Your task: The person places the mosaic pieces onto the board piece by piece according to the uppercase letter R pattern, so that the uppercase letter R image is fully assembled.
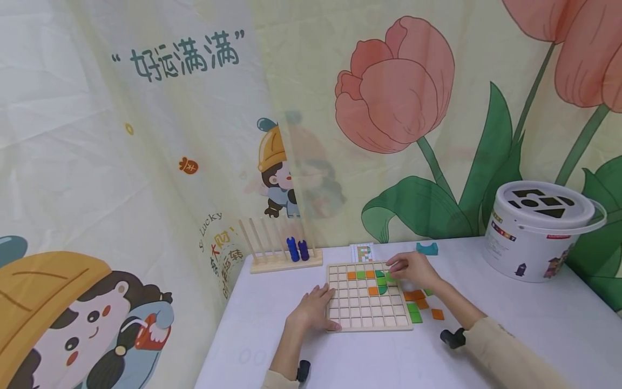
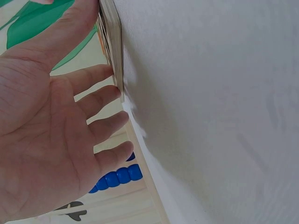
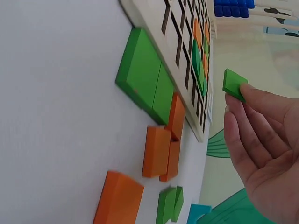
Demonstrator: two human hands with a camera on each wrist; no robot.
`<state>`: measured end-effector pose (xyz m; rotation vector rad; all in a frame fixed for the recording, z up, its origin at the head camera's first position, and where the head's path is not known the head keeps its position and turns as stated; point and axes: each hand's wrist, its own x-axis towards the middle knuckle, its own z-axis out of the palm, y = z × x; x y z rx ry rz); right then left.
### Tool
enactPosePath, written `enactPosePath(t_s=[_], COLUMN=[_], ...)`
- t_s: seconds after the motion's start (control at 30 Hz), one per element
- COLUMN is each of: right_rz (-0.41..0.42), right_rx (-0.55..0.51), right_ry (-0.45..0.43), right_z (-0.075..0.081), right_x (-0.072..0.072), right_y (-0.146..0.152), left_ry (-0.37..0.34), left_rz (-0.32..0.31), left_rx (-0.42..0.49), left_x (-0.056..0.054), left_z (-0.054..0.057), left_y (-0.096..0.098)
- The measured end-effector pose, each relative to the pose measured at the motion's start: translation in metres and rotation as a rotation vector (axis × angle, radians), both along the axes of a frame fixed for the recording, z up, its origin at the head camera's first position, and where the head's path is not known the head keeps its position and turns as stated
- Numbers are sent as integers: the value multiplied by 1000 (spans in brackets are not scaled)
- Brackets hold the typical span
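Three angles on one grid board

We look forward and down from head height, well back on the board's near side. At the left wrist we face past the left hand, tipped sideways and close to the board's left edge; at the right wrist, also sideways, just off its right edge. All three views share blue beads beyond its far left corner.

Grid board: on the surface
Placed tiles: in the board's far half
Pattern card: just behind the board
Left fingers: at its left edge
Held tile: in the right fingers, near its far right corner
Loose tiles: right of it
Peg rack: behind, left
Bucket: farther right
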<state>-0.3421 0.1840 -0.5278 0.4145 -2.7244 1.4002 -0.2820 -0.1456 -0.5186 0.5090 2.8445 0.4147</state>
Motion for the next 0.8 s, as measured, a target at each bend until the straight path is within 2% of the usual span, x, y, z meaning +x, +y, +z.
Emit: enactPosePath(t_s=[0.4,0.6,0.8], right_rz=[48,29,85], right_rx=[-46,-43,-94], right_ry=[-3,-53,-77], right_z=[3,-4,-9], right_x=[2,-3,-5], right_y=[-25,-37,-48], left_ry=[0,0,-2], left_rz=[-8,-2,-8], left_rx=[-3,-11,-8], left_x=[-2,-2,-2], left_z=[-3,-2,-2], left_y=[1,1,0])
